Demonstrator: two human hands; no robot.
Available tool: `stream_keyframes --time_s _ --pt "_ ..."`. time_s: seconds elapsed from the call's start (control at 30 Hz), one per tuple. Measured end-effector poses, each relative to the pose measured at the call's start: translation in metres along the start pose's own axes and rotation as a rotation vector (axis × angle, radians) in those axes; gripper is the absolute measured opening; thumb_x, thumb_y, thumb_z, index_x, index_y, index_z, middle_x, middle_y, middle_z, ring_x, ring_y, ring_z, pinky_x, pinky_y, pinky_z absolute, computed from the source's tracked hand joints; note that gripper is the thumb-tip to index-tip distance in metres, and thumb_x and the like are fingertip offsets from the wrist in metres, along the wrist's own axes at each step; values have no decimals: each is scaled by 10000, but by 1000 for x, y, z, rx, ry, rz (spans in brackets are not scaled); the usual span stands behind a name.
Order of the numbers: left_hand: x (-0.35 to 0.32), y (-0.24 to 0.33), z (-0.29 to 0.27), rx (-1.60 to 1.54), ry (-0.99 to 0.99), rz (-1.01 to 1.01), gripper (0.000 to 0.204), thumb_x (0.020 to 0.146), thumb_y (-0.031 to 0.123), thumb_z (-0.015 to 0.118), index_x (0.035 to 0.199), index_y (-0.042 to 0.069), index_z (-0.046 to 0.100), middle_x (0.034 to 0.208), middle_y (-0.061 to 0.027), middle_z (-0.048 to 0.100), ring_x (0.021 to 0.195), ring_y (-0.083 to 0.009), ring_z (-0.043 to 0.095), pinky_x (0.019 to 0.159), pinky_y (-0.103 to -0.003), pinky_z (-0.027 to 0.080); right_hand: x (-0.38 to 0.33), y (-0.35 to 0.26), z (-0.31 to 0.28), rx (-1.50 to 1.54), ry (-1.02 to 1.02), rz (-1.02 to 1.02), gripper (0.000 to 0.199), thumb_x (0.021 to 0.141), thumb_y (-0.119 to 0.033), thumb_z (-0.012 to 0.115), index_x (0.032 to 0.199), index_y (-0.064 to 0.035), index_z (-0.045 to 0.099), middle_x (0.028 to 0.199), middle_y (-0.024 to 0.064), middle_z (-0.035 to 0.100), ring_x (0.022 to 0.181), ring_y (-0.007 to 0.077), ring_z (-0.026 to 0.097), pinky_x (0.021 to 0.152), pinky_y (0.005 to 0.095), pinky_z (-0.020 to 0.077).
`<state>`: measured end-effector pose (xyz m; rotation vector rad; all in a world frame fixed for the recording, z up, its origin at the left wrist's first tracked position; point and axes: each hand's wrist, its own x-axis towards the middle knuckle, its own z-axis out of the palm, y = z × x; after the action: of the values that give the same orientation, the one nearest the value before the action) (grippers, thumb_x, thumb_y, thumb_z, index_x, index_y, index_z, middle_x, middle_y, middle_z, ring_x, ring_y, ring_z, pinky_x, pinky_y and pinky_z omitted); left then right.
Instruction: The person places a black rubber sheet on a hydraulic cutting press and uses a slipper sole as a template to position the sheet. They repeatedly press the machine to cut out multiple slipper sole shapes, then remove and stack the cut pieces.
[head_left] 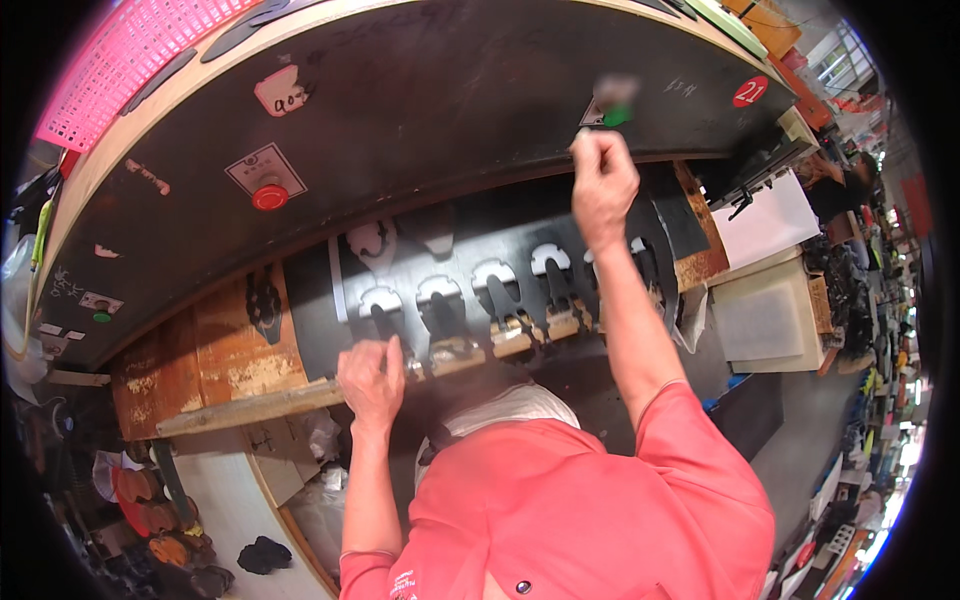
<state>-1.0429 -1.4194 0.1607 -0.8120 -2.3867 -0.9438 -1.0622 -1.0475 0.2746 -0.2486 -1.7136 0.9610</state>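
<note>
Even, moderately bright light fills the view, strongest at the right rim where the background washes out. The black machine panel carries a soft sheen. Straight edges bow heavily toward the dark round border. The green button is smeared with blur.

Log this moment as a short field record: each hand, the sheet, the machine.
left hand: resting on the near edge of the wooden bench, fingers curled
right hand: raised to the green button on the machine head
black sheet: flat on the bench, rows of shaped cutouts
machine head: dark, overhanging the sheet
red button: on the head, left side
</note>
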Motion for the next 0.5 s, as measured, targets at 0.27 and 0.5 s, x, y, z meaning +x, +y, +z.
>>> stream_keyframes --time_s 0.27,0.5 --pt "7 -2 4 49 86 21 306 947 160 795 734 79 591 714 -75 624 699 -291 626 686 -413 430 -48 3 -74 -77 -220 242 201 1014 -169 729 906 -5 689 746 87 663 666 141 601 666 324 500" --pt "14 -1 2 77 74 -27 375 935 189 819 677 77 572 671 -71 618 649 -286 610 660 -406 420 -130 16 -66 -301 -430 49 292 965 -212 752 764 -39 629 744 135 657 700 371 658 658 457 517"
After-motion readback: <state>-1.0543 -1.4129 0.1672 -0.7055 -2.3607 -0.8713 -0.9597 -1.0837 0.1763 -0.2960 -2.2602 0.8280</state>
